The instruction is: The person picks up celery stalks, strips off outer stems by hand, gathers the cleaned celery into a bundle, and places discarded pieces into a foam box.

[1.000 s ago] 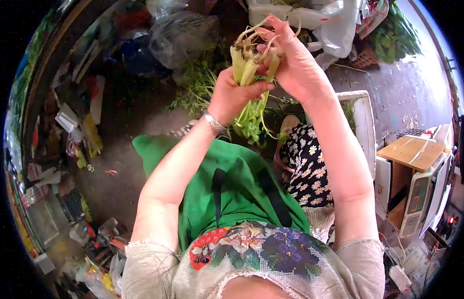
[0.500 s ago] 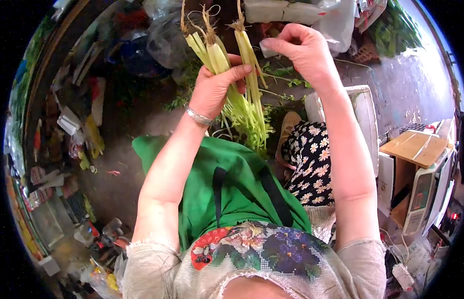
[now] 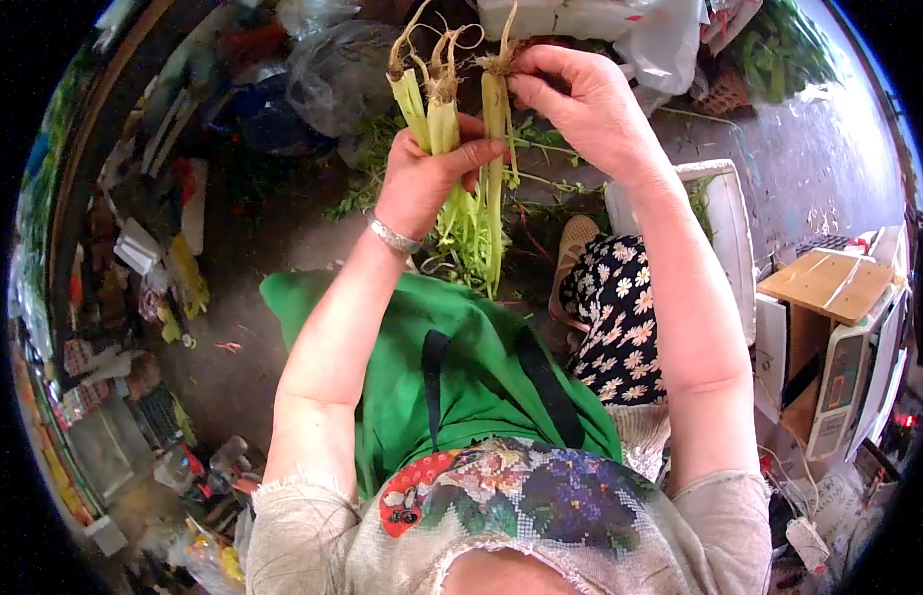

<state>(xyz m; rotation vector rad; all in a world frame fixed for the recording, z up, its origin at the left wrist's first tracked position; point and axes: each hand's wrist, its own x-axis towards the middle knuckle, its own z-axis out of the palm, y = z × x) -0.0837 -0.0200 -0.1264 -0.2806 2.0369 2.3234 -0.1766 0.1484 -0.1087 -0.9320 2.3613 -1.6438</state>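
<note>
Pale celery stalks (image 3: 443, 121) with stringy brown roots point upward in my left hand (image 3: 422, 188), whose fingers and thumb are wrapped round them. A separate rooted celery stalk (image 3: 494, 129) stands to the right, at the tip of my left thumb. Close to its root end, the thumb and forefinger of my right hand (image 3: 592, 114) are pinched together at the stalk's edge; exactly what lies between them is partly hidden. Leafy green ends hang below my left hand, above the green apron (image 3: 471, 347) on my lap.
Loose green leaves (image 3: 372, 178) lie on the floor behind the celery. A white foam box (image 3: 734, 248) stands at the right, beside a wooden-topped scale (image 3: 828, 288). Clear plastic bags (image 3: 342, 79) are at the back, and mixed clutter lines the left side.
My right hand has moved left to the root end of the separate stalk. The celery in my left hand has shifted slightly right and stands more upright.
</note>
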